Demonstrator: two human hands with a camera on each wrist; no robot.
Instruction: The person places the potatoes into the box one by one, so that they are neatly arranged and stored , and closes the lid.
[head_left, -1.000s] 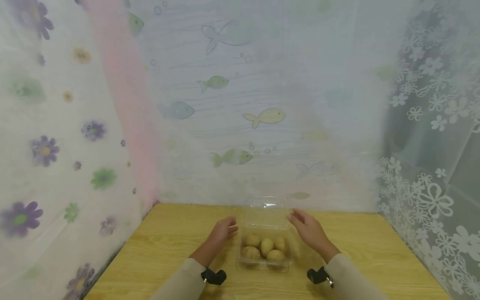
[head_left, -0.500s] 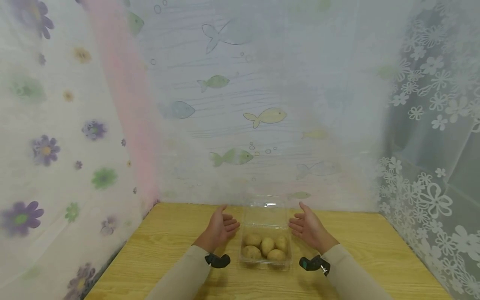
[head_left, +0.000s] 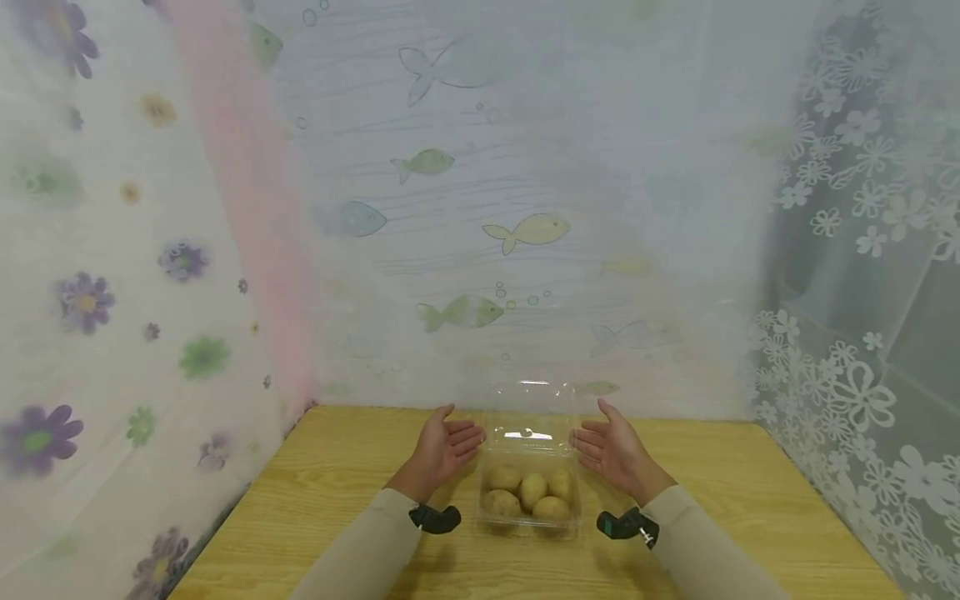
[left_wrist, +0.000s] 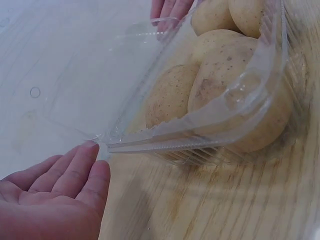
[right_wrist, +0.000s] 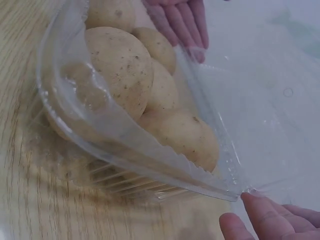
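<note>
A clear plastic clamshell box [head_left: 489, 523] stands on the table, its lid [head_left: 529, 412] raised at the back. Several potatoes [head_left: 533, 492] lie inside the base. To the left of the box is my left hand [head_left: 441, 448], palm turned up and fingers straight, the fingertips [left_wrist: 90, 148] at the hinge corner. My right hand [head_left: 613, 450] mirrors it on the other side; its fingertips [right_wrist: 250, 199] meet the box's corner by the hinge in the right wrist view. Neither hand's fingers are curled round anything.
The wooden table [head_left: 360, 500] ends at a fish-patterned curtain [head_left: 465, 250] close behind the lid. Flowered sheets hang at the left [head_left: 112, 350] and right [head_left: 847, 375]. Black wrist mounts [head_left: 435, 518] sit below the hands.
Both hands have turned palm up, with fingers straightened, and moved inward against the box near the hinge. The lid's top edge has risen slightly. The potatoes stay in place.
</note>
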